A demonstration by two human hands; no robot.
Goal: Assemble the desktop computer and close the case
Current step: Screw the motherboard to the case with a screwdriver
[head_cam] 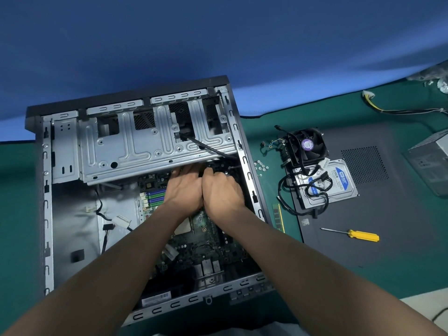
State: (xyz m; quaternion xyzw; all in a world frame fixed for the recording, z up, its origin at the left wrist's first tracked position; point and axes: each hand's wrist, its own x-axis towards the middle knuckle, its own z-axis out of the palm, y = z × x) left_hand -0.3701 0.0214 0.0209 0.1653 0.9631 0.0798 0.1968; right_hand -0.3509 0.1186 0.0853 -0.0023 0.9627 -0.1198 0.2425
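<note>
A green mat [19, 214] is spread over the bench, with a blue backdrop [218, 32] behind it. The computer case [47, 214] is laid on its side at the left, open side up, with the silver drive cage [135, 146] across its far end and the motherboard [203, 248] bedded in the floor.

The left hand [185, 190] and right hand [223, 192] are pressed side by side at the board's far edge. Their fingers are tucked beneath the cage, so it cannot be told how far they are closed or what, if anything, is held. A black cable [206, 146] is led down from the cage to just beyond the knuckles.

A connector is probably being seated there. It should be lined up by feel first and then pushed straight down, without rocking, while the board is steadied.

To the right lie loose screws [260, 166], a cooler fan [308, 144], a hard drive [337, 183] on the side panel [388, 226], and a yellow screwdriver [358, 235].
</note>
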